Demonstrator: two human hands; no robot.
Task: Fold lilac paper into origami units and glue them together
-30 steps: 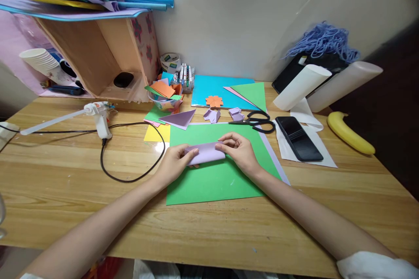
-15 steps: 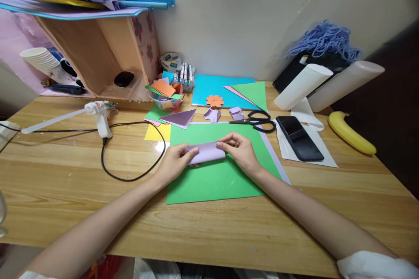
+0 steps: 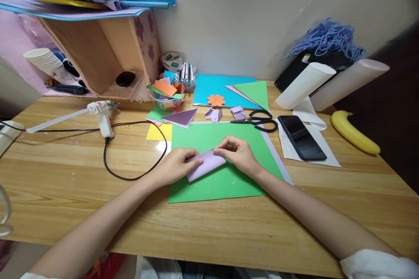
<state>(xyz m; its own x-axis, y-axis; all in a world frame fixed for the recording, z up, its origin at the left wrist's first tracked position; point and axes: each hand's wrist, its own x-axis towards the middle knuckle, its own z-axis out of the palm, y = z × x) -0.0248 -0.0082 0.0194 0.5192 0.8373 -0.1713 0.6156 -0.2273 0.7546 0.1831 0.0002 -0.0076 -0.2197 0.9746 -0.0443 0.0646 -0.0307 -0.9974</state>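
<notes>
A folded sheet of purple paper (image 3: pixel 207 166) is held between both hands, just over a large green sheet (image 3: pixel 222 187). My left hand (image 3: pixel 181 163) grips its left end, thumb on top and the other fingers partly hidden. At the upper right edge of the paper, my right hand (image 3: pixel 237 152) pinches it between thumb and index finger. The paper slants, its right end higher in the view. Beyond the green sheet lie two small purple cut pieces (image 3: pixel 214 114), a purple paper triangle (image 3: pixel 182 118) and black-handled scissors (image 3: pixel 258 121).
At left, a glue gun (image 3: pixel 104 120) stands with its cord looped on the table. A tub of paper scraps (image 3: pixel 166 98), a blue sheet (image 3: pixel 204 87) and an orange paper flower (image 3: pixel 216 100) sit at the back. Rightward are a phone (image 3: pixel 301 138) and a banana (image 3: pixel 355 133).
The folded purple paper has tilted, its left end dropping nearer to me. My left hand has shifted slightly down and right with it; my right hand still pinches the upper edge.
</notes>
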